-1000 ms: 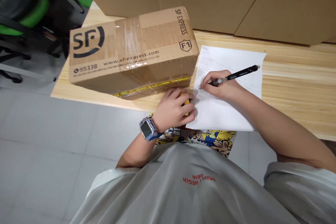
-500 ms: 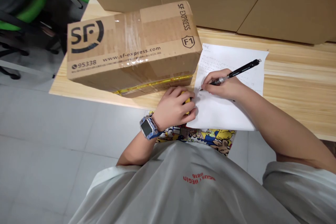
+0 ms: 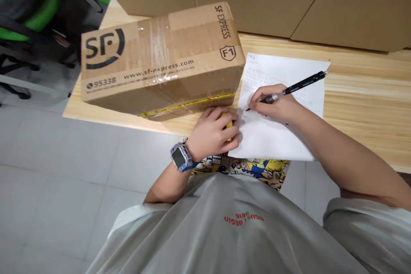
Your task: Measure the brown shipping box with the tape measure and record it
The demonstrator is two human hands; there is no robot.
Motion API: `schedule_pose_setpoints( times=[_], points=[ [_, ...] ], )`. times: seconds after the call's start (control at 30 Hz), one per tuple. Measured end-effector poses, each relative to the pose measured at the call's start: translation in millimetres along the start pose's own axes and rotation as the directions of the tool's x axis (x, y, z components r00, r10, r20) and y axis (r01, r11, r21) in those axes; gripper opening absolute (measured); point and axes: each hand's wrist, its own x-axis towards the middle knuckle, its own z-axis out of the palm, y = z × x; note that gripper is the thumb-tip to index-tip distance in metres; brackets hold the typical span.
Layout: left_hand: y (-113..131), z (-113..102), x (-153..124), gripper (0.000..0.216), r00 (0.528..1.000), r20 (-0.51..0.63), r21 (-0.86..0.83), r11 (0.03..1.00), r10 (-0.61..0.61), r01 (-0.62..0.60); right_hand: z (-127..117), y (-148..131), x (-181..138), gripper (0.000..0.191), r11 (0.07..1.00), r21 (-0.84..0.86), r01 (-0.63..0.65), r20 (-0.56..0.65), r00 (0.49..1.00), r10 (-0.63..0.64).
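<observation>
My right hand [image 3: 272,105]: fingers pinch black pen [image 3: 298,84], tip on white paper [image 3: 272,137] on table [image 3: 362,107]. My left hand [image 3: 210,132]: fingers curled round small yellow thing [image 3: 229,125] at paper's left edge, just beside big brown box [image 3: 160,60].

- Your pen [image 3: 297,87] is black with a silver tip.
- Your paper [image 3: 272,139] is white.
- The thing [image 3: 228,125] in your left hand [image 3: 210,133] is yellow.
- Your box [image 3: 160,58] is brown with black print and a yellow strip.
- Your table [image 3: 362,107] shows pale wood grain.
- Your watch [image 3: 180,158] is blue.
- Your shirt [image 3: 208,235] is grey with red letters.
</observation>
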Motion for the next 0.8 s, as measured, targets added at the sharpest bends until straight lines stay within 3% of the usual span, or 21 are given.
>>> schedule_pose_setpoints(
  times=[0.37, 0.6, 0.8],
  points=[
    [-0.9, 3.4, -2.5, 0.016, 1.000, -0.014, -0.002, 1.000, -0.011, 0.011, 1.0, 0.5, 0.8, 0.019, 1.000, 0.007, 0.004, 0.019, 1.000, -0.004],
    [-2.9, 3.8, -4.3, 0.014, 0.999, -0.032, -0.076, 0.997, -0.030, 0.028, -0.6, 2.4, 5.7, 0.012, 0.963, 0.249, -0.102, -0.021, 0.994, 0.111],
    [-3.5, 4.1, -6.9, 0.010, 0.995, -0.082, -0.155, 0.987, -0.048, 0.035, -1.7, 0.5, 3.1, 0.004, 1.000, 0.021, -0.010, 0.036, 0.999, 0.009]
  ],
)
